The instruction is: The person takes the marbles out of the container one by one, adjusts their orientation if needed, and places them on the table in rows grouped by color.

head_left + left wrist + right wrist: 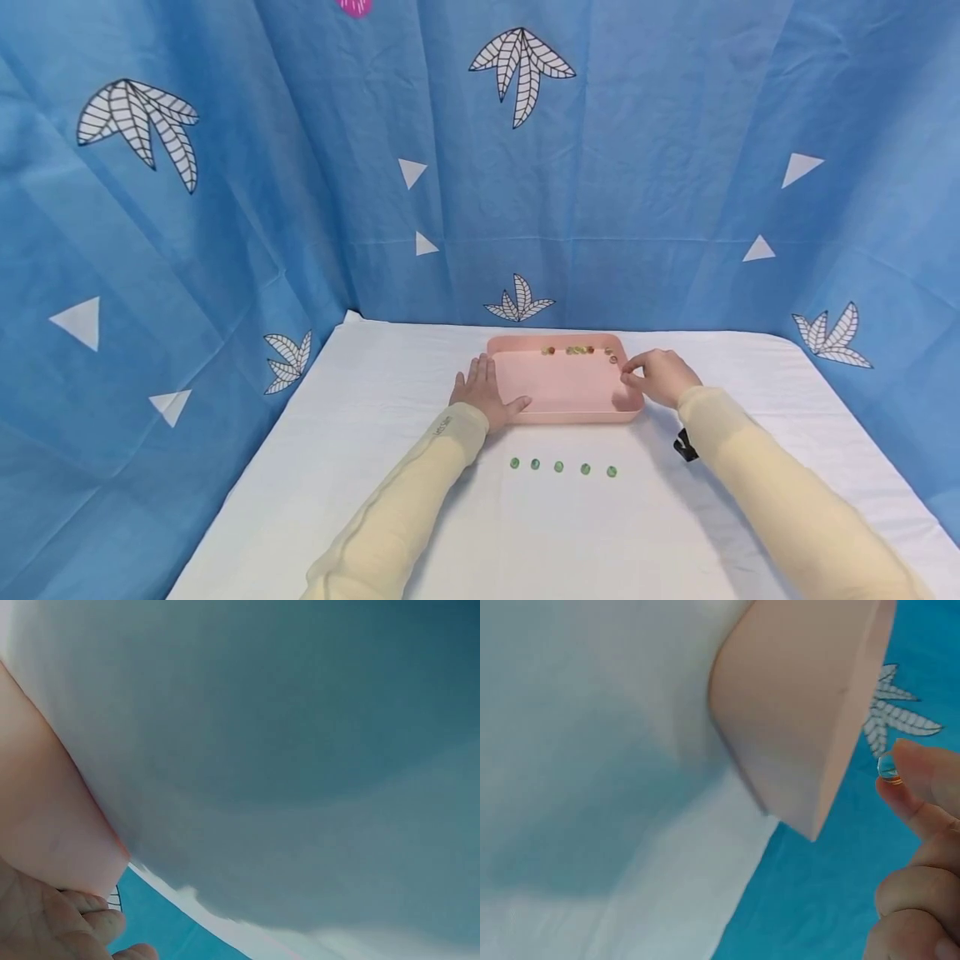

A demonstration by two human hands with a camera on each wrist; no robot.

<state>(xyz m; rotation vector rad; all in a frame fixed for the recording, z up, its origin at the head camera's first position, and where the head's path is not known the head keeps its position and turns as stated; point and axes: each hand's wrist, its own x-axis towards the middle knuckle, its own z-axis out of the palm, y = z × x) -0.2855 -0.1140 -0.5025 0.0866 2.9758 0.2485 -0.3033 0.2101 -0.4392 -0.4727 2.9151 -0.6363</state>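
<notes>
A pink tray (555,417) lies on the white table. My left hand (486,398) rests at its left front corner, fingers straight along the left side and thumb on the front rim. At the right side of the tray, my right hand (663,377) pinches a small clear glass marble (889,769) with orange in it between thumb and forefinger. Inside the tray, several yellowish and reddish marbles (577,350) lie along the back wall, with another marble (613,359) near the right back corner. In the left wrist view, part of the left hand (64,922) shows beside the tray wall.
In front of the tray, several green marbles (558,467) lie in a row on the white tablecloth (570,542). A black object (684,446) is partly hidden by the right sleeve. Blue curtains (645,167) stand behind and at the sides.
</notes>
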